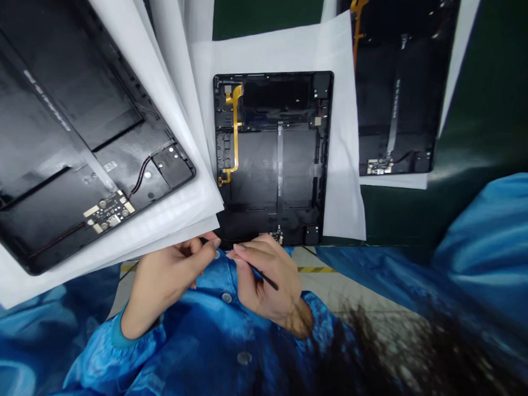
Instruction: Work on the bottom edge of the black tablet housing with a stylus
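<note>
A black tablet back housing (257, 175) lies open on white sheets in the middle, with an orange ribbon cable (235, 129) along its left side and a grey strip cable (280, 163) down its centre. At its lower left corner is my left hand (171, 273), thumb and fingers pinched together; what lies between them is hidden. My right hand (269, 278) grips a thin black stick-like tool (267, 277), its rear end slanting down to the right. The fingers partly cover a small circuit board (276, 237) at the housing's bottom edge.
A larger-looking tablet housing (127, 139) rests on stacked white sheets (190, 195) at left, overlapping the middle one's sheet. Another housing (382, 113) lies at right on the dark green table (473, 133). A blue sleeve or garment (494, 230) shows at far right.
</note>
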Available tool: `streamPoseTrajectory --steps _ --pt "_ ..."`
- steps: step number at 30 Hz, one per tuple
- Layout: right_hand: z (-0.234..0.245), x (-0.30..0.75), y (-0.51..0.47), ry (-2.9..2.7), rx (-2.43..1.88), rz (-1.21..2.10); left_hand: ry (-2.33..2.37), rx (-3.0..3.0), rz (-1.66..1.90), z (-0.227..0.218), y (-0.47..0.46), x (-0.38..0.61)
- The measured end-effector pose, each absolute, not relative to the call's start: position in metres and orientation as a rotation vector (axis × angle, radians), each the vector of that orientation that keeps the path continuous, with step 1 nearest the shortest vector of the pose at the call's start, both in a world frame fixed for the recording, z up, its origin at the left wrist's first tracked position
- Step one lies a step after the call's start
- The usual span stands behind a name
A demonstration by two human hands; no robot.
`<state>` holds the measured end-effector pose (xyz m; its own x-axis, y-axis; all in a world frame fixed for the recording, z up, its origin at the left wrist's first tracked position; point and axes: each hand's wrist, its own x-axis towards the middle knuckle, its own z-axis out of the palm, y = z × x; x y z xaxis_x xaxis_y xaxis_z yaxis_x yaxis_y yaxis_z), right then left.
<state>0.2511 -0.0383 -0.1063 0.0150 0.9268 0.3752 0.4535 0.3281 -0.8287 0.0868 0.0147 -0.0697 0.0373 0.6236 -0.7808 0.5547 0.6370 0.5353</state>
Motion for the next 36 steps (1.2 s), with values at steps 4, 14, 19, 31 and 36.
streamPoseTrajectory --steps 4,14,19,31,36 --pt "-0.105 0.250 -0.037 -1.637 -1.303 0.588 1.616 0.985 0.091 -0.069 0.016 0.089" --pt "-0.111 0.250 -0.038 -1.699 -1.268 0.519 1.630 0.967 0.011 -0.066 0.017 0.089" --pt "-0.112 0.249 -0.038 -1.735 -1.277 0.471 1.631 0.950 0.013 -0.065 0.015 0.088" --pt "-0.105 0.247 -0.031 -1.674 -1.312 0.471 1.581 0.978 0.072 -0.068 0.016 0.087" --pt "-0.097 0.266 -0.038 -1.673 -1.342 0.493 1.541 0.991 0.127 -0.066 0.018 0.087"
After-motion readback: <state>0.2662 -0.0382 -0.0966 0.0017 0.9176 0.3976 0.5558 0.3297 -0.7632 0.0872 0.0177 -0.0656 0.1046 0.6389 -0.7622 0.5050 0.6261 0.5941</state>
